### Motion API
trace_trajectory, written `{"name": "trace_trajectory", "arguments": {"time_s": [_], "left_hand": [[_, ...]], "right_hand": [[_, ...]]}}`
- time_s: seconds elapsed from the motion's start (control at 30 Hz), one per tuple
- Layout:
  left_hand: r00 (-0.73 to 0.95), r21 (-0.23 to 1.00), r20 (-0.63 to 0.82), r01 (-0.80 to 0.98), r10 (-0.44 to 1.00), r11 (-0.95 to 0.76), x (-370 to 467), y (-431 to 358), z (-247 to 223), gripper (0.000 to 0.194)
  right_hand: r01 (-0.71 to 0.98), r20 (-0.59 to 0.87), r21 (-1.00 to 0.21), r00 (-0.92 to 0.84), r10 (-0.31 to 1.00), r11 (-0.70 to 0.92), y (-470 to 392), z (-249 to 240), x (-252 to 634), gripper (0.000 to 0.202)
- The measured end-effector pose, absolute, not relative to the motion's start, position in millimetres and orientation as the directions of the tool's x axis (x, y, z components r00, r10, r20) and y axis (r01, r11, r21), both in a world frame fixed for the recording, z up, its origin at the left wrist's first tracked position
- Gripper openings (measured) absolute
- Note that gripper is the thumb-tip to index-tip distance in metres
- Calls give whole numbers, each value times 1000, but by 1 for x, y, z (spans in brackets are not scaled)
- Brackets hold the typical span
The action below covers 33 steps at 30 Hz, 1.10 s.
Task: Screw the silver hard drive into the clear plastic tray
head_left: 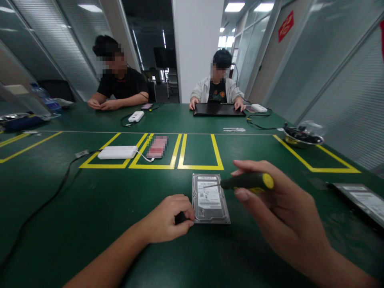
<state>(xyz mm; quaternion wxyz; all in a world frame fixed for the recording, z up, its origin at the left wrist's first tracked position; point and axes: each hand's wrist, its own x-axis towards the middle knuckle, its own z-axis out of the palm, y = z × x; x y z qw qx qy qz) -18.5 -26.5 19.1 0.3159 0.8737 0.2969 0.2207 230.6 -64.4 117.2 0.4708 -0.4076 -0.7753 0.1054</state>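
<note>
A silver hard drive with a white label lies flat on the green table, in front of me. My left hand is curled at its lower left edge, fingertips and thumb touching the drive's side. Above the drive's right side, my right hand grips a screwdriver with a dark green and yellow handle between thumb and fingers. The screwdriver's thin shaft points left across the label; whether its tip touches the drive I cannot tell.
A second drive lies at the right edge. Beyond are a white power bank, a pink phone, yellow tape outlines and a bowl of dark parts. Two people sit across the table; one holds a black panel. A black cable runs left.
</note>
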Motion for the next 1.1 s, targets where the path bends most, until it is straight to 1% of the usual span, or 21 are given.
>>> {"name": "trace_trajectory", "arguments": {"time_s": [0.1, 0.17, 0.4, 0.73, 1.1], "left_hand": [[719, 687, 205, 378, 664, -621, -19, -27, 19, 8], [719, 685, 212, 374, 662, -625, -19, -26, 19, 7], [711, 677, 233, 371, 664, -635, -19, -25, 16, 9], [711, 679, 231, 371, 664, -634, -20, -26, 15, 8], [703, 656, 213, 412, 679, -632, -23, -25, 12, 9]], "right_hand": [[473, 638, -629, -140, 757, 617, -61, 127, 227, 36], [440, 654, -643, -111, 749, 627, -59, 129, 225, 37], [486, 702, -539, -193, 686, 688, -62, 123, 224, 35], [408, 639, -601, -270, 720, 687, -55, 104, 213, 31], [422, 618, -550, -375, 691, 721, -50, 88, 203, 29]]}}
